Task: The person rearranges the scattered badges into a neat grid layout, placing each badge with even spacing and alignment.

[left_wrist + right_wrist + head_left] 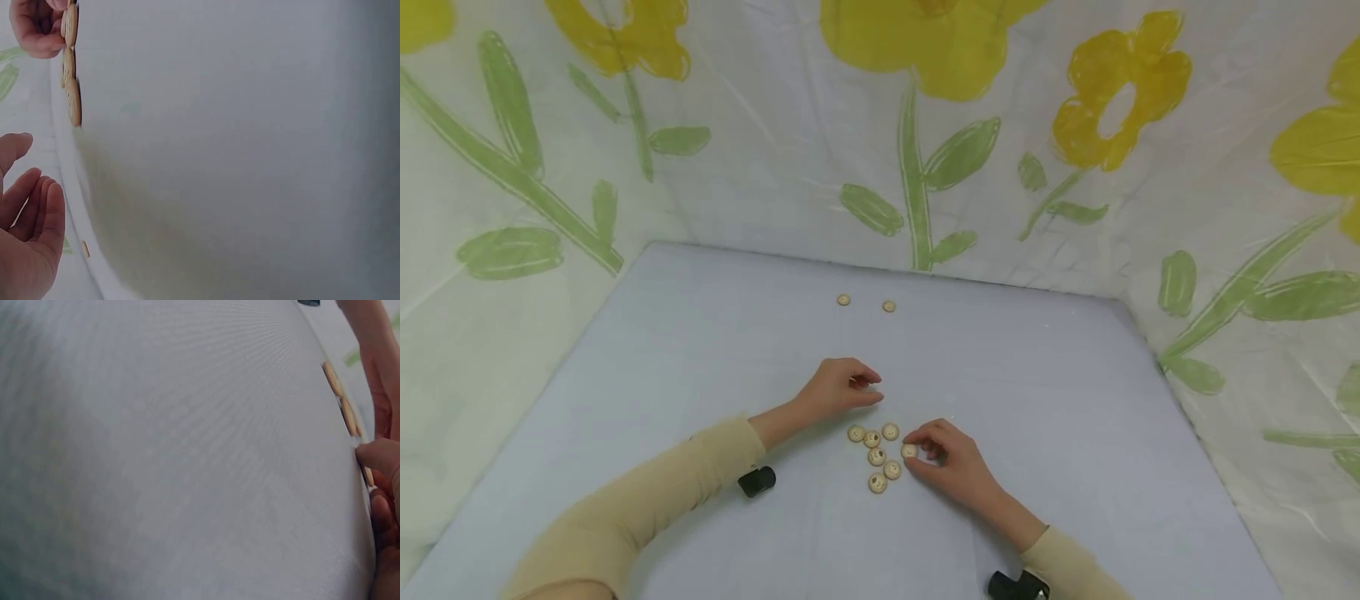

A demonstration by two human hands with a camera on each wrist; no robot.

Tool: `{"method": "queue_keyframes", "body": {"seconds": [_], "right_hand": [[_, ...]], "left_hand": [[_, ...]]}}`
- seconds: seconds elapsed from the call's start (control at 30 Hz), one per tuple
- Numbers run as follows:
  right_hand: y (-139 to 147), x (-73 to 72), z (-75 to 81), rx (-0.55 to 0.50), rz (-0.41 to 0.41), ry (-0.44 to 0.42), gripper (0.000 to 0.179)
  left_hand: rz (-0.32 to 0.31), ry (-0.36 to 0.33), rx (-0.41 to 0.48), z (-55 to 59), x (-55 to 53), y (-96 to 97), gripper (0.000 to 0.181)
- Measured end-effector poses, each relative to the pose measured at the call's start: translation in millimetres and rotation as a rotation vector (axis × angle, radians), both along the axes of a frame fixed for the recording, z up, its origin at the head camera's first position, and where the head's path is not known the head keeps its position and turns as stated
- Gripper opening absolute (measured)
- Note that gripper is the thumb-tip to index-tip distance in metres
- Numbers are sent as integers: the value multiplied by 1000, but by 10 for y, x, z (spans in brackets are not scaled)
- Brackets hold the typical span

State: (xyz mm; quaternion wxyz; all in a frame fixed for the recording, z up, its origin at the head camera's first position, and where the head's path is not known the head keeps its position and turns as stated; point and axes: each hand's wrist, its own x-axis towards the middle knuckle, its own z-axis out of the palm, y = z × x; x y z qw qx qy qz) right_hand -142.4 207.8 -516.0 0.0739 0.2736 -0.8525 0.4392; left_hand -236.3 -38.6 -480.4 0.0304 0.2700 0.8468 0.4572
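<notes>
My right hand (950,463) pinches a small round tan disc (909,451) between thumb and fingers, at the right side of a loose cluster of similar discs (877,457). The pieces look wooden, and a few carry a dark spot; finer markings are too small to read. Beyond the cluster, to its upper left, my left hand (838,387) holds nothing, with thumb and fingers apart. In the left wrist view, the left hand's fingers (37,206) are loosely bent, and some discs (73,100) appear edge-on. The right wrist view shows the right thumb (378,455) against a disc.
Two more discs, one on the left (844,299) and one on the right (889,307), lie near the far edge of the pale table (737,300). White fabric walls (760,167) with painted yellow flowers surround the table at the back and sides.
</notes>
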Motion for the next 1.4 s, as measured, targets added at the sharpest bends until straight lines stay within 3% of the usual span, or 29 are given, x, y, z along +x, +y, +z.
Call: {"method": "queue_keyframes", "body": {"seconds": [0.27, 0.63, 1.17, 1.4], "right_hand": [[19, -11, -24, 5, 11, 10, 24], [29, -7, -43, 8, 5, -13, 24], [62, -28, -8, 27, 7, -25, 25], [73, -42, 18, 40, 9, -29, 26]], "left_hand": [[-20, -14, -18, 54, 185, -35, 25], [-46, -25, -74, 31, 359, -117, 27], [-109, 76, -159, -19, 418, -160, 24], [-126, 50, -201, 15, 427, -160, 21]]}}
